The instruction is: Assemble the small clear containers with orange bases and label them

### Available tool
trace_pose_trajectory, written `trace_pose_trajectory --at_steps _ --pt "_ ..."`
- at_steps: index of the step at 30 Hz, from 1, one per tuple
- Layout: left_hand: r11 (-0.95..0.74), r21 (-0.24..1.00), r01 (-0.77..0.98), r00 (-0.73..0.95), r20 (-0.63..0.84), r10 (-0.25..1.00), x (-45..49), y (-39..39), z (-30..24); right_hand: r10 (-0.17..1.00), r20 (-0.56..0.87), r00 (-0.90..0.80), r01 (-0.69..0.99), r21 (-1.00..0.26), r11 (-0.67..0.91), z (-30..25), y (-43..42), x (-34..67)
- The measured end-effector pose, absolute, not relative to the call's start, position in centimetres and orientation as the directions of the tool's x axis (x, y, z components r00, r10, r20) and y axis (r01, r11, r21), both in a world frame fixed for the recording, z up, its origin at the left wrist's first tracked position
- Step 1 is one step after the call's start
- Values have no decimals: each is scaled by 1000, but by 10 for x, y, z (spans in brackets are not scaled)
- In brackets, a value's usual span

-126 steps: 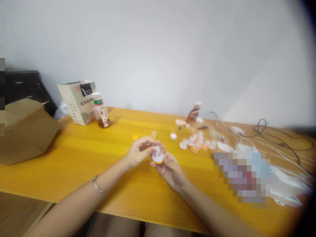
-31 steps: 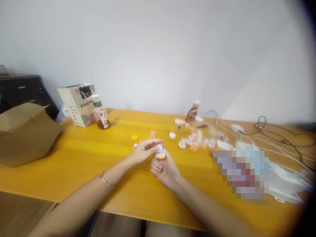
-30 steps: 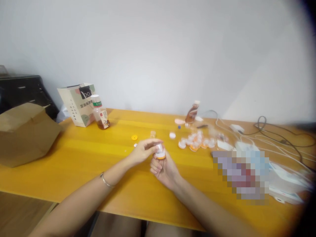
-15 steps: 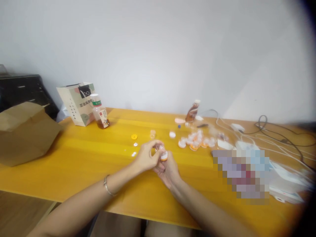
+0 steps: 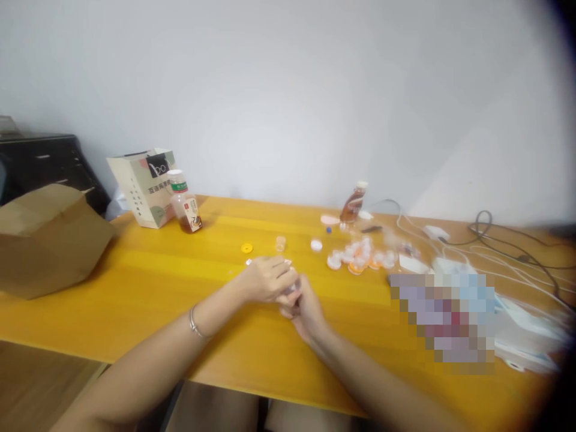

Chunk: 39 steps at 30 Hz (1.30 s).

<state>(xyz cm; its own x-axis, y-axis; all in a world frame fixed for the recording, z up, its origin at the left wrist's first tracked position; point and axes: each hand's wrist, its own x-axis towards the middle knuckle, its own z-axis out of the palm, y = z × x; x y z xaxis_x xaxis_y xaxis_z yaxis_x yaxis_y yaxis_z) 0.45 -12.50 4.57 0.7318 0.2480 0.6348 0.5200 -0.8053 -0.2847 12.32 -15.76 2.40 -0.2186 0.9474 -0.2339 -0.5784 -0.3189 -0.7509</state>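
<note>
My left hand [image 5: 265, 279] and my right hand [image 5: 305, 306] are pressed together over the middle of the yellow table [image 5: 148, 282]. Both have their fingers curled around a small clear container with an orange cap, which is now almost wholly hidden between them. A thin bracelet [image 5: 194, 323] sits on my left wrist. Behind the hands lie a yellow ring [image 5: 246, 248], a small clear cup [image 5: 280, 243] and a white cap [image 5: 316, 244].
A cluster of small orange-and-white containers [image 5: 360, 261] lies at the right rear. A tea bottle [image 5: 183, 202] and a paper bag [image 5: 141, 186] stand at the left rear, a brown bottle [image 5: 352, 204] at the back. A cardboard box [image 5: 45, 240] is far left; cables [image 5: 504, 246] at right.
My hands have closed over the small container and dropped slightly toward the table; the orange cap, visible half a second ago, is now covered.
</note>
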Motion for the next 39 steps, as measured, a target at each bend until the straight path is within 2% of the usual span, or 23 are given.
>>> trace_pose_trajectory --at_steps 3,6,8,11,13,15,17,19,22,28,33,36,39 --pt "-729 -287 622 664 687 296 13 -129 41 968 -221 -122 -611 -752 -249 21 -158 122" --pt "-620 -125 775 506 710 490 27 -138 38 981 -193 11 -654 -744 -139 17 -155 123" --pt "-512 9 859 386 646 659 33 -144 41 981 -185 54 -665 -740 -103 16 -152 123" --pt "-474 181 862 344 477 809 27 -148 53 986 -157 -51 -650 -745 -152 16 -151 124" --pt "-568 326 755 434 401 807 15 -148 63 975 -144 -171 -629 -746 -220 18 -152 126" --pt "-705 455 544 598 380 706 1 -146 72 958 -161 -239 -609 -743 -277 22 -153 128" --pt "-767 511 389 696 382 608 -10 -143 77 954 -162 -250 -607 -742 -285 26 -155 130" --pt "-777 540 324 695 421 583 -15 -141 80 956 -118 -267 -627 -733 -265 31 -159 131" --pt "-776 546 314 633 489 600 -15 -144 82 954 -48 -295 -673 -699 -243 40 -166 130" --pt "-840 419 346 586 602 542 -4 -158 84 980 -21 -198 -736 -657 -163 53 -180 127" --pt "-823 368 433 468 688 555 9 -161 78 998 -39 -58 -674 -735 -68 52 -178 129" --pt "-767 359 532 398 694 600 12 -160 74 997 65 44 -601 -796 78 45 -177 131" --pt "-692 375 617 351 656 668 8 -157 73 988 150 41 -506 -849 150 38 -175 130"
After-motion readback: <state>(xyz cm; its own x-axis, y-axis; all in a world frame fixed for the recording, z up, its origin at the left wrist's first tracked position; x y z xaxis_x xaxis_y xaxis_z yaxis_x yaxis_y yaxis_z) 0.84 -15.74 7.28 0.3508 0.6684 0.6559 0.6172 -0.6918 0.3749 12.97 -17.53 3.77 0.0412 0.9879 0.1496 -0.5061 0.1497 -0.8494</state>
